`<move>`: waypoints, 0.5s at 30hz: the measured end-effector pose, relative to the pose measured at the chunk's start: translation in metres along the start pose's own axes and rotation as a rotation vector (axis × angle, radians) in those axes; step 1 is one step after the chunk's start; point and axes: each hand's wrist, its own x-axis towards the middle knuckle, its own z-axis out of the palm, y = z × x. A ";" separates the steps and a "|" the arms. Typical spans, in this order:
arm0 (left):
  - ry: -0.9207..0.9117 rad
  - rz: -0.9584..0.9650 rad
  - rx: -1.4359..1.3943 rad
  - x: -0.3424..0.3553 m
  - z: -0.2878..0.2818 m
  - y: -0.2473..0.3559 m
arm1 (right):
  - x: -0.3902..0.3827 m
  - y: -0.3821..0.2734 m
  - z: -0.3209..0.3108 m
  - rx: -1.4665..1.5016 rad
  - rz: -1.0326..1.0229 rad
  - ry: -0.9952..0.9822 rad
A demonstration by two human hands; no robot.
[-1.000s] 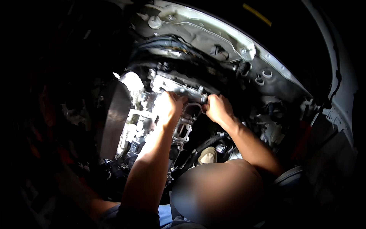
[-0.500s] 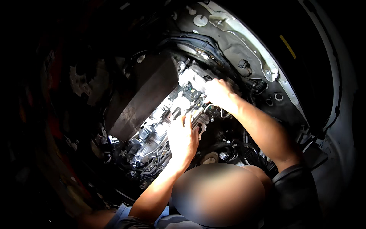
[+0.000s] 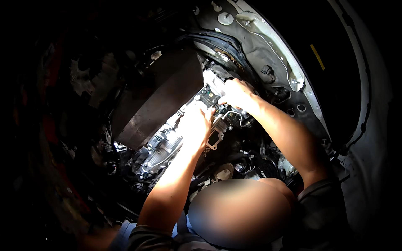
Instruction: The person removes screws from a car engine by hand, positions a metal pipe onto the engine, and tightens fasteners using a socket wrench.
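My left hand (image 3: 194,119) lies over the top of the engine (image 3: 157,161), washed out by bright light. Its fingers bend in against the silver and black parts; whatever is between them is hidden. Farther right, my right hand (image 3: 238,93) is curled at the engine's far end, beside a silver housing (image 3: 213,83). Its thumb points down toward a black electronic part (image 3: 208,97), and the grasp itself is hidden by the hand. A thin metal pipe (image 3: 235,113) bends just below the right hand. Near my left wrist, a flat port flange (image 3: 214,140) shows on the engine's side.
A large dark panel (image 3: 161,98) stands along the engine's left side. Black hoses (image 3: 217,39) run behind it. The pale fender edge (image 3: 280,46) curves past on the right. Wiring and a round tan part (image 3: 224,171) sit low in the bay. A blurred oval covers the bottom middle.
My left hand has moved up along the engine, closer to the right hand, and its fingers are more bent. More of the port flange shows. The right hand stays at the far end.
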 end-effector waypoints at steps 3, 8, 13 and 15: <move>-0.195 -0.185 -0.011 0.009 -0.020 0.013 | -0.001 -0.005 -0.001 0.102 0.057 -0.009; -0.211 -0.223 -0.029 0.015 -0.023 0.017 | 0.011 -0.002 0.007 0.133 0.061 -0.027; -0.159 -0.137 -0.079 0.013 -0.007 0.006 | 0.013 -0.004 -0.008 0.115 -0.057 -0.014; -0.334 -0.284 -0.083 0.012 -0.018 0.015 | 0.009 -0.020 -0.020 0.243 -0.064 0.033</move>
